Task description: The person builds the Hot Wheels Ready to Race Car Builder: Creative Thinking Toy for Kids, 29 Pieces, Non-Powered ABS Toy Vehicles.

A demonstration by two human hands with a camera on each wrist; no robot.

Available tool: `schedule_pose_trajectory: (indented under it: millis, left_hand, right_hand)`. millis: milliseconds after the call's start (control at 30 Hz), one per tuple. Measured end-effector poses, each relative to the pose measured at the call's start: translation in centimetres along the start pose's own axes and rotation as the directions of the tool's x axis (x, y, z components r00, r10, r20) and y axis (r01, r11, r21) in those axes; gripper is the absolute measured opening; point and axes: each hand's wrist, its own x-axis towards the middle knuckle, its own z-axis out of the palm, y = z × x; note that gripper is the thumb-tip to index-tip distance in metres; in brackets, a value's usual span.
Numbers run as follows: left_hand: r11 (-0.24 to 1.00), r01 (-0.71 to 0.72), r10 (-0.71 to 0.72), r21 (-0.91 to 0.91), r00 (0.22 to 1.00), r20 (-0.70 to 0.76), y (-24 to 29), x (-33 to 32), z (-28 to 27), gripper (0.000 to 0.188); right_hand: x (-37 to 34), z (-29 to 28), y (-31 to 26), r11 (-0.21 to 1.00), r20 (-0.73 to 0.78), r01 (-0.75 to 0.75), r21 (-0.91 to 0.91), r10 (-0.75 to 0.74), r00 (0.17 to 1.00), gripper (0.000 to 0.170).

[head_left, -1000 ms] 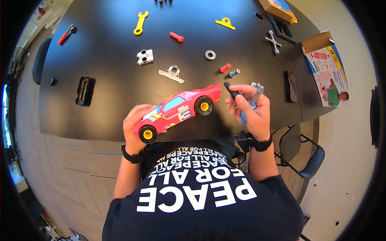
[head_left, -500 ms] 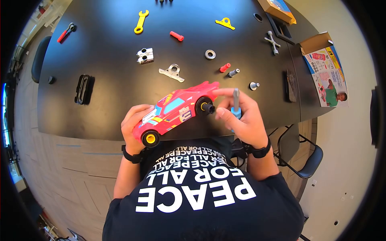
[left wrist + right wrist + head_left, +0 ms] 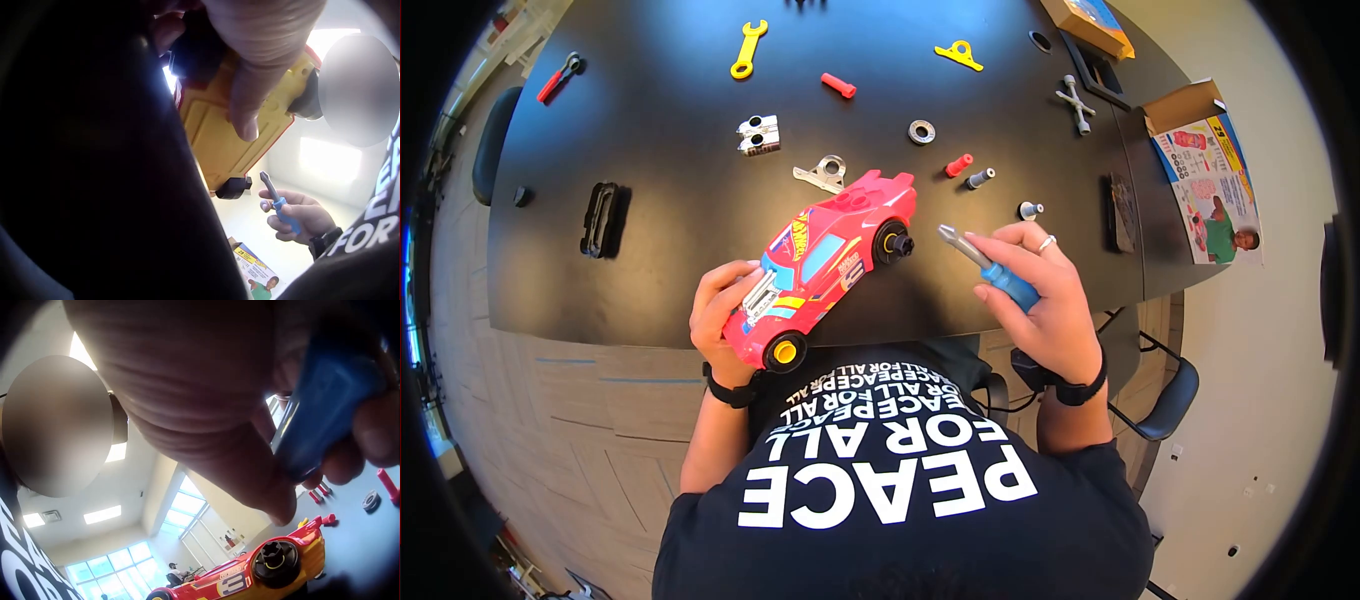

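My left hand (image 3: pixel 722 312) grips the front end of a red toy race car (image 3: pixel 828 262), held up over the table's near edge. In the left wrist view its thumb lies across the car's yellow underside (image 3: pixel 215 140). A black bolt (image 3: pixel 903 245) sticks out of the hub of the rear wheel (image 3: pixel 888 240) that faces right. To the right of the car, my right hand (image 3: pixel 1060 315) holds a toy screwdriver (image 3: pixel 1013 288) by its blue handle. The grey tip (image 3: pixel 950 234) points toward the rear wheel, apart from it. A front wheel (image 3: pixel 786 352) shows a yellow hub.
Beyond the car lie a silver bracket (image 3: pixel 824 173), an engine block (image 3: pixel 758 135), a grey ring (image 3: pixel 921 132), red (image 3: pixel 958 166) and grey bolts (image 3: pixel 980 179), and a yellow wrench (image 3: pixel 749 50). A cross-shaped wrench (image 3: pixel 1076 105) and printed box (image 3: pixel 1208 185) are at right.
My right hand has set the black bolt into the rear wheel, let go of it and drawn back right, the screwdriver swung tip toward the car. My left hand has tilted the car, showing its hood.
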Motion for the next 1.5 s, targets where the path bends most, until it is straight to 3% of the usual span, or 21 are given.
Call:
schedule_pose_trajectory:
  millis: [200,300,367,500,567,667,800,867,900,967,1100,1167,1200,1267,1400,1467,1500]
  left_hand:
    - [0.999,-0.03,0.03,-0.018,1.0,0.0,-0.1,-0.3,0.1,0.046]
    - [0.991,-0.12,0.119,0.057,0.993,0.015,0.0,-0.3,0.1,0.045]
    - [0.991,-0.116,0.116,0.061,0.993,0.008,0.1,-0.6,0.1,0.046]
    - [0.969,-0.215,0.21,0.12,0.976,0.053,0.3,-0.6,0.1,0.047]
    - [0.959,-0.253,0.244,0.127,0.966,0.08,0.3,-0.7,0.0,0.047]
    - [0.959,-0.258,0.248,0.118,0.964,0.097,0.4,-0.5,0.0,0.047]
    - [0.956,-0.262,0.25,0.13,0.963,0.102,0.3,-0.4,0.1,0.048]
    - [0.959,-0.252,0.241,0.128,0.966,0.093,0.3,-0.5,0.1,0.049]
    - [0.96,-0.25,0.24,0.129,0.966,0.092,0.3,-0.5,0.1,0.049]
    - [0.955,-0.266,0.254,0.134,0.962,0.1,0.4,-0.4,0.0,0.05]
    - [0.957,-0.252,0.241,0.14,0.966,0.094,0.4,-0.4,0.0,0.05]
    - [0.957,-0.256,0.244,0.134,0.965,0.096,0.5,-0.3,0.1,0.05]
    - [0.958,-0.256,0.244,0.132,0.965,0.097,0.5,-0.3,0.1,0.05]
    - [0.954,-0.266,0.253,0.136,0.962,0.102,0.5,-0.3,0.1,0.049]
    - [0.955,-0.265,0.253,0.132,0.962,0.104,0.5,-0.3,0.1,0.048]
    - [0.951,-0.275,0.259,0.144,0.959,0.119,0.4,-0.3,0.2,0.048]
    - [0.951,-0.275,0.259,0.141,0.958,0.121,0.4,-0.3,0.2,0.048]
  right_hand:
    - [-0.2,0.1,0.3,0.997,0.102,-0.07,0.028,0.067,0.993,0.051]
    - [-0.3,1.0,-0.4,0.986,0.117,-0.141,-0.093,0.152,0.982,0.046]
    - [-0.1,1.7,-1.1,0.987,-0.004,-0.095,-0.127,0.095,0.995,0.037]
    - [-1.0,2.8,1.0,0.982,-0.01,-0.136,-0.13,0.136,0.991,0.031]
    - [-1.4,3.3,2.5,0.937,0.055,-0.35,0.001,0.35,0.935,0.025]
    - [-1.3,4.1,3.1,0.886,0.061,-0.442,0.145,0.437,0.897,0.021]
    - [-1.8,4.4,3.8,0.909,0.027,-0.381,0.17,0.382,0.924,0.025]
    - [-1.5,3.9,4.3,0.596,0.314,-0.707,0.381,0.636,0.705,0.031]
    - [-1.5,4.2,4.0,0.596,0.315,-0.708,0.379,0.636,0.704,0.031]
    - [-1.8,5.1,3.4,0.819,0.13,-0.517,0.247,0.501,0.856,0.034]
    - [-2.4,5.7,4.6,0.866,0.057,-0.418,0.276,0.419,0.906,0.034]
    - [-1.9,4.7,4.9,0.578,0.37,-0.717,0.389,0.615,0.697,0.034]
    - [-2.0,5.0,4.8,0.577,0.369,-0.718,0.389,0.617,0.696,0.034]
    - [-2.1,6.2,4.4,0.802,0.112,-0.522,0.291,0.513,0.851,0.028]
    - [-2.4,6.1,4.8,0.889,0.014,-0.39,0.238,0.399,0.917,0.027]
    - [-1.6,4.8,4.6,0.561,0.393,-0.731,0.389,0.616,0.682,0.026]
    - [-1.7,5.0,4.5,0.559,0.392,-0.732,0.389,0.619,0.681,0.026]
